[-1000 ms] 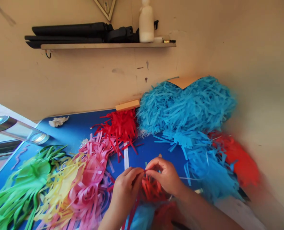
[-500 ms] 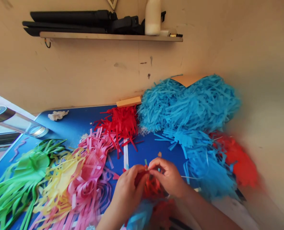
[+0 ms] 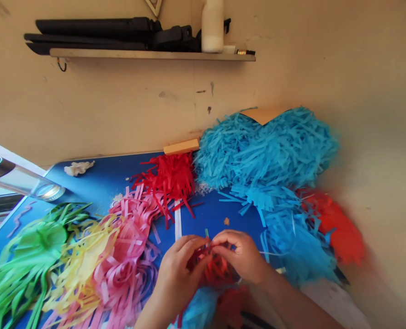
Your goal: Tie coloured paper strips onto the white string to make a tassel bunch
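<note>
Fingertip to fingertip, my left hand (image 3: 182, 265) and my right hand (image 3: 239, 253) pinch a bit of red paper fringe (image 3: 218, 269) between them. The strips of this fringe hang below the fingers, partly hidden by both hands. Under my wrists lies some light blue fringe (image 3: 199, 308), its lower end cut off by the frame. Left of my hands spread pink paper strips (image 3: 124, 256), yellow strips (image 3: 81, 260) and green strips (image 3: 40, 240). Right of them lies a bundle of blue strips (image 3: 292, 242).
A big blue fringed piece (image 3: 258, 151) leans on the wall at the back of the blue table (image 3: 223, 208). Red fringe (image 3: 177, 173) lies beside it, below a wooden block (image 3: 181, 146). A glass bottle (image 3: 24, 178) lies tilted at left. Overhead, a shelf (image 3: 148, 54) juts out.
The whole view has shifted slightly, so things sit a little further left. Both hands keep their pinch on the red fringe, with only small finger movement.
</note>
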The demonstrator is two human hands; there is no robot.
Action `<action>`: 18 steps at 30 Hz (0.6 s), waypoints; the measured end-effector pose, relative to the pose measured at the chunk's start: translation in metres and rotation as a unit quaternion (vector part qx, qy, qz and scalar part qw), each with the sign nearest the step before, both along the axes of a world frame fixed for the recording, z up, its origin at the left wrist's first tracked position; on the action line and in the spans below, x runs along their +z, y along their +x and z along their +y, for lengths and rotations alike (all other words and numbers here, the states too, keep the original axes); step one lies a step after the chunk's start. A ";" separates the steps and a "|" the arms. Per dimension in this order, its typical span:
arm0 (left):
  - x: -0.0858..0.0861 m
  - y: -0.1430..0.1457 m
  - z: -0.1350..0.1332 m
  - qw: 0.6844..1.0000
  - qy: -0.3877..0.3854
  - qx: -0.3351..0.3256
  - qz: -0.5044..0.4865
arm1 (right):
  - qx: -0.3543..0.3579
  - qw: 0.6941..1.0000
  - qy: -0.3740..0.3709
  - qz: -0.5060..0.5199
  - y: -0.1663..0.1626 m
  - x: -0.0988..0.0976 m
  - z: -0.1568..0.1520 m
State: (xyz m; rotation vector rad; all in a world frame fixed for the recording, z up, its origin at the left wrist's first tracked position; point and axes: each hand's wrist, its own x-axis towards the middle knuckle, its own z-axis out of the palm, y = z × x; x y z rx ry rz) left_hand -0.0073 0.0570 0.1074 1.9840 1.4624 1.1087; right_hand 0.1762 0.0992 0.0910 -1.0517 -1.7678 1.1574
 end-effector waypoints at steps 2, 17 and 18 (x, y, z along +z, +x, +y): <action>0.002 0.002 0.001 1.000 0.004 -0.005 -0.004 | -0.006 1.000 0.012 -0.004 0.001 0.000 -0.002; -0.002 0.009 0.001 0.995 0.101 -0.002 -0.005 | -0.028 0.999 0.019 0.003 0.002 0.003 -0.006; -0.003 0.009 0.001 0.995 0.100 -0.002 -0.008 | -0.031 0.999 0.020 0.003 0.002 0.003 -0.006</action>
